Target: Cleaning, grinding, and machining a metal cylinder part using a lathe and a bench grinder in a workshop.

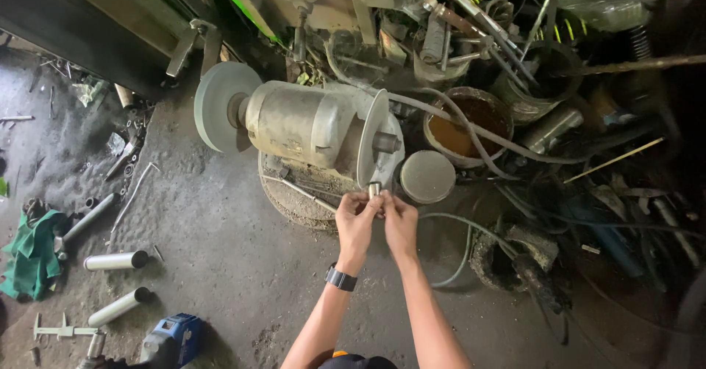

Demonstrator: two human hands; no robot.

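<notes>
A dusty bench grinder (301, 122) sits on the workshop floor with one grinding wheel (218, 105) at its left end and a thinner wheel (372, 148) at its right. My left hand (357, 218) and my right hand (399, 218) are together just below the right wheel. Between their fingertips they hold a small metal cylinder (374, 189) up against the wheel's lower edge. A dark watch sits on my left wrist.
A tin of brown liquid (466, 126) and a round lid (427, 176) stand right of the grinder, with hoses and scrap metal behind. Two metal tubes (116, 261), a caliper (57, 331), a green cloth (31, 255) and a blue tool (170, 339) lie at the left.
</notes>
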